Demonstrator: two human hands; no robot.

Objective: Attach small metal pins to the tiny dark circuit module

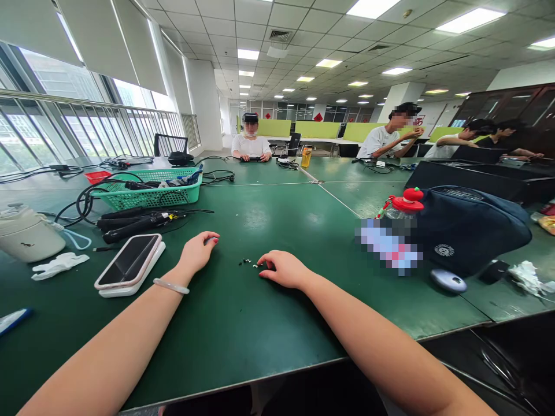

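Observation:
Both my forearms lie on a dark green table (243, 323). My left hand (197, 251) rests on the tabletop with its fingers curled loosely under and nothing visible in it. My right hand (284, 268) lies palm down, its fingertips touching the table next to a few tiny dark and pale parts (249, 263). These small parts sit between the two hands, closer to the right one. A clear bangle (171, 285) circles my left wrist.
A phone on a white pad (129, 264) lies left of my left hand. Behind it are black cables and tools (134, 222) and a green basket (150, 188). A white pot (26, 234) stands far left. A dark bag (468, 228), red-capped bottle (403, 202) and mouse (448, 281) sit right. Several people sit at the far tables.

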